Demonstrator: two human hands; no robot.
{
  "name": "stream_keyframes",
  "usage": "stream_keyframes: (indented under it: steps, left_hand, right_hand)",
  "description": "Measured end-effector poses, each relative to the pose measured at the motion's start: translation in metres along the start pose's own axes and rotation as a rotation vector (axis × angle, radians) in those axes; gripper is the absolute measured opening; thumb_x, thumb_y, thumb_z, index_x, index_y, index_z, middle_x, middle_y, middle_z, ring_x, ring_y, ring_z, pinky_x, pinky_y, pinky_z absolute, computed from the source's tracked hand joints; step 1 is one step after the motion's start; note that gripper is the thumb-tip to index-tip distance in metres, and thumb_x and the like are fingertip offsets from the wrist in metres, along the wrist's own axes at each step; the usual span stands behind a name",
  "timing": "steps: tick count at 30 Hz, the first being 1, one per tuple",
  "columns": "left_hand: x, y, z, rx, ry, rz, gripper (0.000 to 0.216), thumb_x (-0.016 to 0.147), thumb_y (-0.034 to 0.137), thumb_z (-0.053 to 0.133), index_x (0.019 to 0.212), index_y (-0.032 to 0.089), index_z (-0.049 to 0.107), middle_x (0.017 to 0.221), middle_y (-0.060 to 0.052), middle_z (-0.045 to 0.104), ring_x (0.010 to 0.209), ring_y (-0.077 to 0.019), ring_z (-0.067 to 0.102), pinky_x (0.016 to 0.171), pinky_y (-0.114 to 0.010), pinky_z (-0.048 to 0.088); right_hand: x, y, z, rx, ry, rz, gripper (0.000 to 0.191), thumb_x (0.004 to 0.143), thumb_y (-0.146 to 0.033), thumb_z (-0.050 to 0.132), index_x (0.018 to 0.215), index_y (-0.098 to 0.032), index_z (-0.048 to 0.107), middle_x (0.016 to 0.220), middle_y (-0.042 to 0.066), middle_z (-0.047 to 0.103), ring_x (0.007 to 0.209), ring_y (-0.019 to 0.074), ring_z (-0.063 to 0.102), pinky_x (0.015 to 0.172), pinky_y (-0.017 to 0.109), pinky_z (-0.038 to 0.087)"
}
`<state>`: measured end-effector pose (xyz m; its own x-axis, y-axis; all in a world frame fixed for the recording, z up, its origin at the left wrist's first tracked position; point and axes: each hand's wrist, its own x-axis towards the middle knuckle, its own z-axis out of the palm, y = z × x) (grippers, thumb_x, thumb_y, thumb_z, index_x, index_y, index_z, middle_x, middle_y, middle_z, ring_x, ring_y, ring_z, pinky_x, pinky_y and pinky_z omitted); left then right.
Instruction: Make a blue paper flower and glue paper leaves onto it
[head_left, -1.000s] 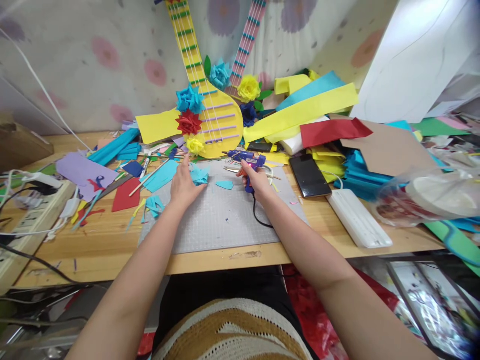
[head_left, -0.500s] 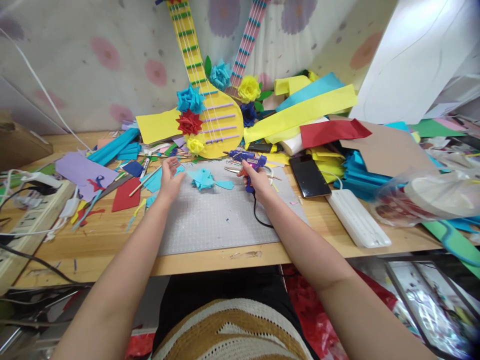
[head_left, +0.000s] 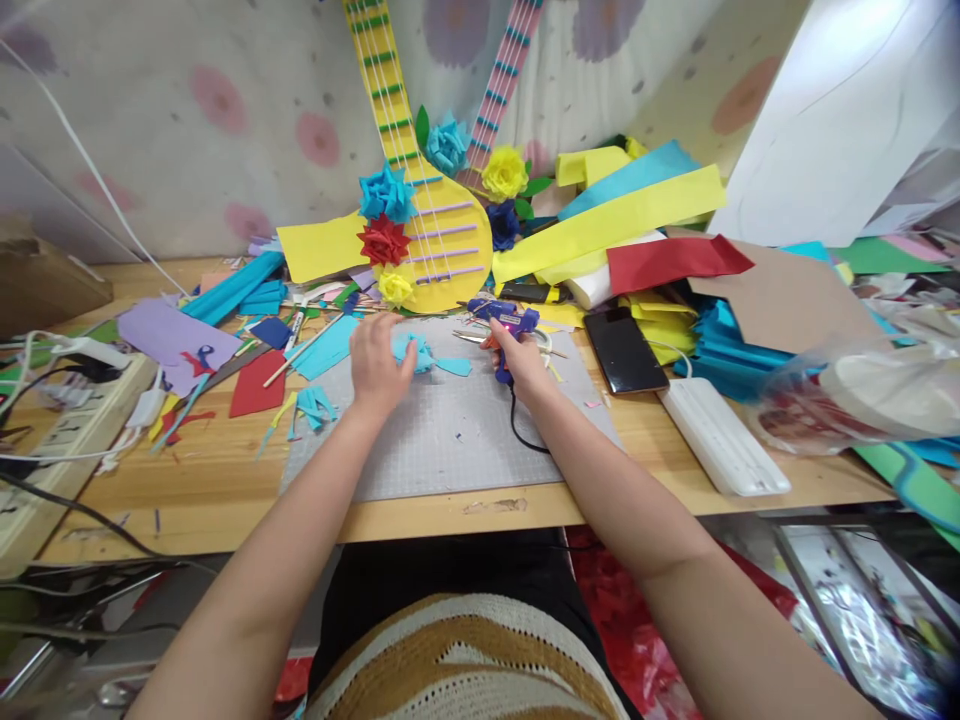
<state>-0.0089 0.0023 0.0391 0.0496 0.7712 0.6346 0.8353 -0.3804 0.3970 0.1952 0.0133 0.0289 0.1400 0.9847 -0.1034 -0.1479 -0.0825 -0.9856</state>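
My left hand [head_left: 379, 366] rests on the grey cutting mat [head_left: 450, 440], fingers curled over a light blue paper flower [head_left: 417, 350] and pressing on it. A loose blue paper petal [head_left: 453, 367] lies just right of the flower. My right hand [head_left: 520, 358] is wrapped round the handle of a blue glue gun [head_left: 501, 318], whose red light glows; its black cord [head_left: 517, 425] trails across the mat. The gun's nozzle points left, apart from the flower.
A yellow paper guitar [head_left: 442, 230] with paper flowers leans against the wall. A black phone [head_left: 624, 350] and a white block [head_left: 721, 436] lie to the right. Coloured paper scraps crowd the desk; a power strip [head_left: 60, 400] with cables sits left.
My left hand lifted off the blue flower and drew back left with its palm open, then came down on the flower again. The right hand stayed on the glue gun.
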Motion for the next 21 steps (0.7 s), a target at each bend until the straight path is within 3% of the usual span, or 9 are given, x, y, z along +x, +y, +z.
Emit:
stream_keyframes:
  steps: [3,7,13,21]
  left_hand:
    - [0.008,0.021,0.007,0.060,-0.302,0.203,0.019,0.077,0.024,0.052,0.095,0.020,0.055,0.101,-0.008,0.060,0.104,-0.0248,0.050,0.099,-0.045,0.030]
    - [0.018,0.028,0.025,0.182,-0.473,0.265,0.028,0.070,0.021,0.060,0.098,0.021,0.057,0.090,-0.007,0.064,0.101,-0.0273,0.051,0.102,-0.051,0.022]
    - [0.020,0.017,0.040,0.159,-0.532,0.248,0.022,0.068,0.024,0.061,0.089,0.022,0.059,0.077,-0.005,0.064,0.097,-0.0285,0.053,0.103,-0.058,0.012]
    - [0.020,0.017,0.042,0.162,-0.534,0.180,0.010,0.066,0.022,0.064,0.074,0.021,0.059,0.071,-0.004,0.061,0.092,-0.0266,0.054,0.102,-0.056,0.015]
  right_hand:
    - [0.001,-0.001,0.000,0.017,0.053,0.030,0.036,0.068,-0.053,0.061,0.066,-0.018,0.052,0.062,0.000,0.059,0.040,0.0041,0.041,0.037,0.019,0.034]
    - [0.002,-0.002,-0.002,0.058,0.058,0.049,0.035,0.068,-0.051,0.061,0.067,-0.018,0.051,0.061,-0.001,0.058,0.040,0.0039,0.040,0.037,0.018,0.033]
    - [0.003,0.000,-0.002,0.041,0.036,0.035,0.037,0.068,-0.054,0.060,0.065,-0.018,0.052,0.069,0.002,0.062,0.043,0.0033,0.040,0.037,0.017,0.033]
    - [0.004,0.001,-0.003,0.041,0.026,0.022,0.038,0.067,-0.055,0.060,0.064,-0.017,0.054,0.063,0.001,0.058,0.042,0.0035,0.039,0.037,0.018,0.033]
